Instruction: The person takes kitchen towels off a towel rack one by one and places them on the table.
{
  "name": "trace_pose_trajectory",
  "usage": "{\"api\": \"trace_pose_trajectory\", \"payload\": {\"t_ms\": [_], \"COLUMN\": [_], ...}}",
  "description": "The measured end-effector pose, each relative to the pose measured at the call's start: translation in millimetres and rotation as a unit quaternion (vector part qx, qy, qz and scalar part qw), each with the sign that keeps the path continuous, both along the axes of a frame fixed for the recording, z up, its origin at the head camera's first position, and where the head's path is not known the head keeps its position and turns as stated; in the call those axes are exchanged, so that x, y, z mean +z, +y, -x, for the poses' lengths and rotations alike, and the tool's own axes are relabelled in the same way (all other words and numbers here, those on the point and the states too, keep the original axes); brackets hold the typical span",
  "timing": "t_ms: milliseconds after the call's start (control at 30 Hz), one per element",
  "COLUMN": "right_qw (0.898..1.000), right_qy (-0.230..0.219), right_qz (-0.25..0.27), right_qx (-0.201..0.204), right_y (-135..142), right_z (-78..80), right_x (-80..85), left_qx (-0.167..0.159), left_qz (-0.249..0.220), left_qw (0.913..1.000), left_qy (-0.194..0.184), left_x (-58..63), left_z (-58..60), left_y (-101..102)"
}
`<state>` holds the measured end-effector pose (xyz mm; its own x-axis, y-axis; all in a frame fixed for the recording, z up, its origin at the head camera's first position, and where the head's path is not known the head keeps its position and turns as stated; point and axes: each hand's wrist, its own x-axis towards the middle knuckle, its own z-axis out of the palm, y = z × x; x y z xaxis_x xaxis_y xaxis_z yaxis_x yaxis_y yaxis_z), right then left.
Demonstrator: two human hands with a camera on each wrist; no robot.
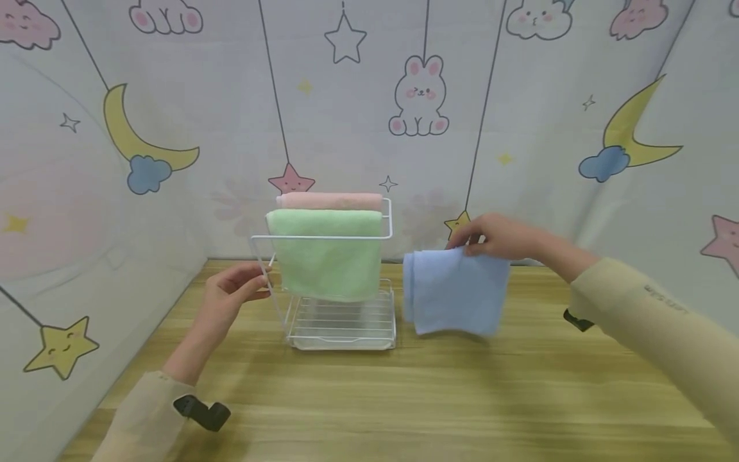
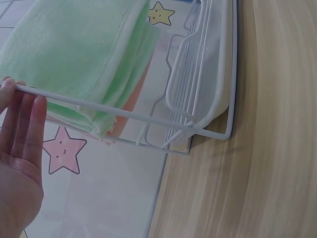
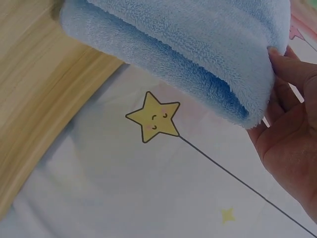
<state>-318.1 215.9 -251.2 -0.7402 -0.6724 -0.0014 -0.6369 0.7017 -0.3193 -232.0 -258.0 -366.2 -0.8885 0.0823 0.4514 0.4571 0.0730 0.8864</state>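
Note:
A white wire rack (image 1: 323,238) stands on the table, with a pale tray at its base. Over its upper bars hang a green towel (image 1: 326,263) and, behind it, a pink towel (image 1: 335,201). My left hand (image 1: 233,289) pinches the rack's left upright wire between thumb and fingers; the left wrist view shows this hand (image 2: 22,144) at the wire beside the green towel. To the right of the rack, my right hand (image 1: 499,236) grips a folded blue towel (image 1: 456,292) by its top edge. The blue towel (image 3: 198,54) hangs down in folds above the table.
The wood-grain table (image 1: 369,410) stretches in front of the rack. Behind it and at both sides hangs a white cloth backdrop (image 1: 369,128) printed with stars, moons, clouds and rabbits. Dark straps (image 1: 202,412) sit at my wrists.

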Motion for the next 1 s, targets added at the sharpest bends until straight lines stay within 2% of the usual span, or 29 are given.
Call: {"api": "trace_pose_trajectory", "payload": {"t_ms": [233,467,767,1000], "right_qw": [1.0,0.999,0.998,0.996], "right_qy": [-0.02,-0.027,-0.015,-0.005], "right_qz": [0.004,0.015,0.011,0.023], "right_qx": [0.006,-0.04,-0.057,-0.082], "right_y": [-0.4,-2.9,-11.7,-9.2], "right_z": [19.0,40.5,68.2,89.3], "right_x": [-17.6,-30.7,-50.7,-74.9], "left_qx": [0.001,0.007,0.017,0.023], "left_qz": [-0.008,-0.015,-0.029,-0.024], "left_qw": [1.0,0.9999,0.9994,0.9994], "left_qy": [-0.004,-0.002,0.003,-0.006], "left_x": [-0.8,-2.7,-2.4,-3.8], "left_z": [-0.1,0.8,0.1,-0.1], "left_y": [1.6,3.1,5.0,6.0]}}
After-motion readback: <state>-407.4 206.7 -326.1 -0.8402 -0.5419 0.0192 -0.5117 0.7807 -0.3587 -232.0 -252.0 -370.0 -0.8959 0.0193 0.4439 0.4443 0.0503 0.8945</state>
